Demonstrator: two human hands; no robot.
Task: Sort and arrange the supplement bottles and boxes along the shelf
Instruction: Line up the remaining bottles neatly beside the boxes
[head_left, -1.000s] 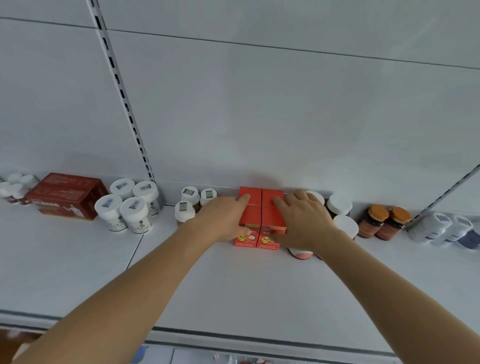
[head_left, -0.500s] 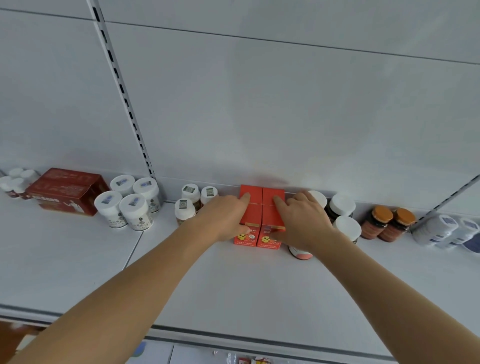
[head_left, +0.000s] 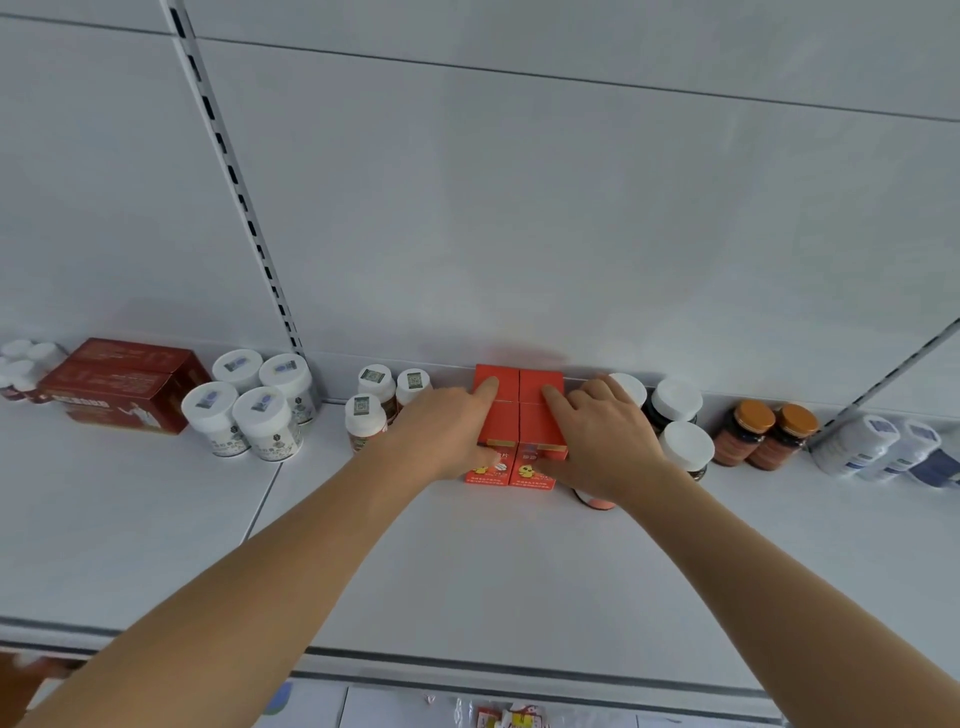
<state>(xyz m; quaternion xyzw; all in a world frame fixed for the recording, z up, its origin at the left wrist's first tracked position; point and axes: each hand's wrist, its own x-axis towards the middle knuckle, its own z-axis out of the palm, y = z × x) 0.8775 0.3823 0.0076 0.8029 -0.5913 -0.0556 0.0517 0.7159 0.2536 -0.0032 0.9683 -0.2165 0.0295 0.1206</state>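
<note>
Several red supplement boxes (head_left: 519, 415) stand in a tight square block against the back wall of the white shelf (head_left: 467, 566). My left hand (head_left: 447, 434) holds the block's left side, index finger on top and thumb on the front face. My right hand (head_left: 608, 436) holds the right side the same way. A bottle with a pink base (head_left: 597, 501) lies partly hidden under my right wrist. Three small white-capped bottles (head_left: 366, 410) stand just left of the block.
Dark bottles with white caps (head_left: 680, 415) crowd the boxes' right side, then two orange-lidded jars (head_left: 763, 431) and white-and-blue bottles (head_left: 883, 447). At the left are several white jars (head_left: 249, 415) and a dark red carton (head_left: 119, 384). A slotted upright (head_left: 234, 171) runs up the wall.
Both hands stay on the red boxes in nearly the same place; only the view shifts slightly.
</note>
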